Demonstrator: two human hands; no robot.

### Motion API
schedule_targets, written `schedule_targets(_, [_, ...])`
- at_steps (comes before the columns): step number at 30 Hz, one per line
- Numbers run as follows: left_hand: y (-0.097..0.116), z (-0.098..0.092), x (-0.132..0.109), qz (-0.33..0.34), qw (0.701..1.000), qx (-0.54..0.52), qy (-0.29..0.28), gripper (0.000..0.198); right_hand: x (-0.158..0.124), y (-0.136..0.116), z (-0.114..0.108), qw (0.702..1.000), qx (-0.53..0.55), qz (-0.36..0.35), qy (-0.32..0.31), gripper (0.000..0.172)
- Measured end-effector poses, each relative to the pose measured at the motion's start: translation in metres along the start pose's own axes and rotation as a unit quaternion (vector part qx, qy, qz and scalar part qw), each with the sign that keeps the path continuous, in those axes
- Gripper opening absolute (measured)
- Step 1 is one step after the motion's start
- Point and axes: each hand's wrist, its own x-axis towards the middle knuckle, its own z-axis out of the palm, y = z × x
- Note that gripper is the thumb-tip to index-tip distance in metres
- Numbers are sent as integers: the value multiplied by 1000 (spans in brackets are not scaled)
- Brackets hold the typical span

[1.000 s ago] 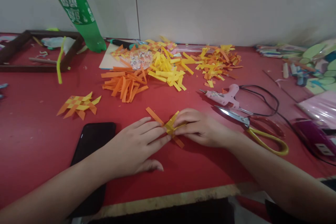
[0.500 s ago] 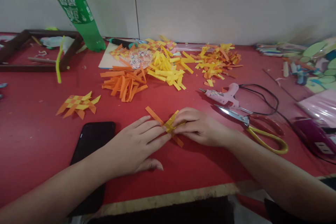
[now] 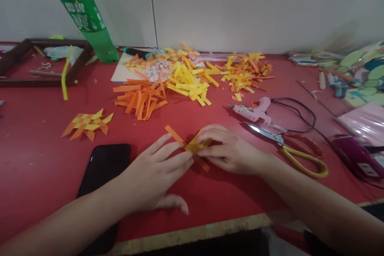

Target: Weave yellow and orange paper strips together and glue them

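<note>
Crossed yellow and orange paper strips lie on the red table in front of me, one orange end pointing up-left and another down-right. My right hand pinches the yellow strips, its fingertips covering part of them. My left hand lies flat with spread fingers, the fingertips touching the left side of the strips. To the left rests a woven paper fish in orange and yellow. Behind my hands are a pile of orange strips and a pile of yellow strips.
A black phone lies under my left forearm. On the right are scissors, a pink glue gun with its cord, and a purple device. A green bottle and a dark frame stand at the back left.
My left fingers have spread a little and the thumb has moved down toward the table edge. My right hand keeps its pinch on the strips. The whole view has shifted slightly.
</note>
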Motion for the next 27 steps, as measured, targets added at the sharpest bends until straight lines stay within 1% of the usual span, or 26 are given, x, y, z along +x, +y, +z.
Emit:
schedule_targets(2, [1,0,0,-4,1000,-10,6,82,0,-1,-1,1000,-6,5,-6,17])
schedule_targets(6, [2,0,0,-9,1000,-20,14,82,1,-2,-2,1000,-11,-8,-5,17])
schedule_targets(11, [4,0,-2,-17,999,-41,7,85,1,-2,-1,1000,-16,-9,-13,17])
schedule_targets(17, [3,-1,-2,-16,998,-55,3,83,2,-2,1,1000,4,-3,-23,15])
schedule_targets(21, [3,-1,-1,-27,998,-65,8,81,2,0,3,999,32,13,-5,14])
schedule_targets(27, [5,1,0,-39,995,-89,-5,83,2,0,5,999,29,21,2,13])
